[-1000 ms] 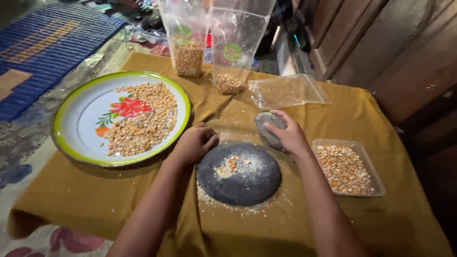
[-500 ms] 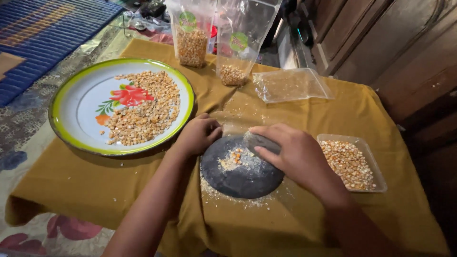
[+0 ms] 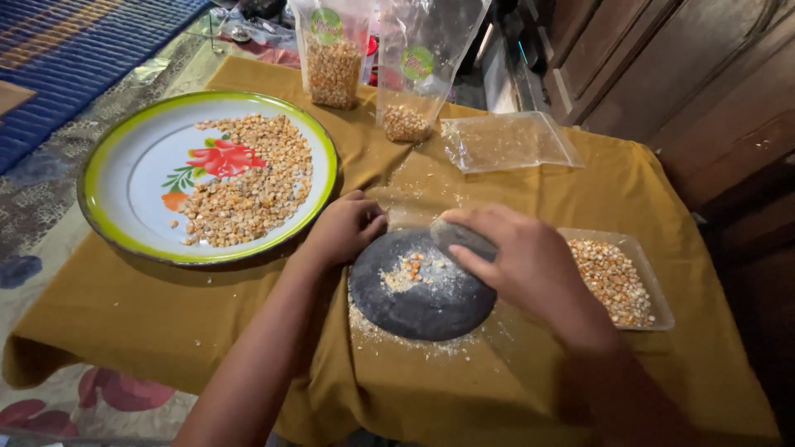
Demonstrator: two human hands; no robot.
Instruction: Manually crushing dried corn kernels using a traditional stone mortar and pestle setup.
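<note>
A round dark grinding stone (image 3: 418, 298) lies on the mustard-yellow cloth, with a small heap of crushed corn (image 3: 406, 271) on it. My right hand (image 3: 517, 261) grips a grey hand stone (image 3: 458, 235) over the slab's far right part. My left hand (image 3: 346, 228) is curled against the slab's left rim, steadying it. Crumbs are scattered around the slab's near edge.
A large plate (image 3: 124, 178) with a green rim and a flower holds corn kernels at the left. A clear tray of kernels (image 3: 617, 277) sits at the right. Two plastic bags of corn (image 3: 335, 58) stand at the back, beside an empty bag (image 3: 509, 141). Wooden furniture rises at the right.
My right hand has brought the hand stone from the cloth behind the slab down onto the slab. My left hand has stayed at the rim.
</note>
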